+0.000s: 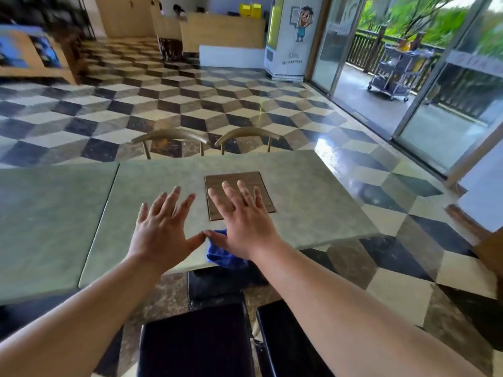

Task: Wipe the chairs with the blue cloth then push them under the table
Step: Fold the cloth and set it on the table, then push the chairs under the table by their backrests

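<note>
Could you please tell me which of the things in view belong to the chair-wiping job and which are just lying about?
Belong to the job:
blue cloth at the table's near edge
two dark chairs nearest the person
two far chairs already under the table

Just lying about:
brown square panel in the tabletop
cleaning cart outside
counter at the back

Both bare arms reach forward, palms down. The left hand (163,227) and right hand (245,221) spread their fingers wide, thumb tips nearly touching.
</note>
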{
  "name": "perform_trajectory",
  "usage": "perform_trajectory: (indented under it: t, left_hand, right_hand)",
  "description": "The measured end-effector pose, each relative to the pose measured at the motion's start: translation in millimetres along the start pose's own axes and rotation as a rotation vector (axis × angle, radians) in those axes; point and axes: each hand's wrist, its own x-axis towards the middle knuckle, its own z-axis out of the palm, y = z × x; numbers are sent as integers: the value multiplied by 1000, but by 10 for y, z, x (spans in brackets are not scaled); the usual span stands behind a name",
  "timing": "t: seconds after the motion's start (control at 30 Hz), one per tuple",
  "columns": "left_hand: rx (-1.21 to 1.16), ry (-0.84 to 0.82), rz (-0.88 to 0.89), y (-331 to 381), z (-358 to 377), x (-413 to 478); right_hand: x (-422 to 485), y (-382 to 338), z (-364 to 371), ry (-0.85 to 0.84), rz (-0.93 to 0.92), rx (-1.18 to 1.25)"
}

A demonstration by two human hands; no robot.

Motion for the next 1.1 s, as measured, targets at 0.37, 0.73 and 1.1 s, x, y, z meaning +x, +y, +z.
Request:
perform_trajectory:
  t: [0.37,0.73,1.1]
  left_hand:
    - [43,121,31,492,-533,-763]
    - [53,-128,-84,1030,-141,-2375]
    - [78,-235,-167,466,413,-3531]
  right_hand:
    - [-797,-80,-653,41,-8,5]
    - [-2366,-438,-163,-94,-79,50]
    - [-3178,-1140,472,-235,-101,37]
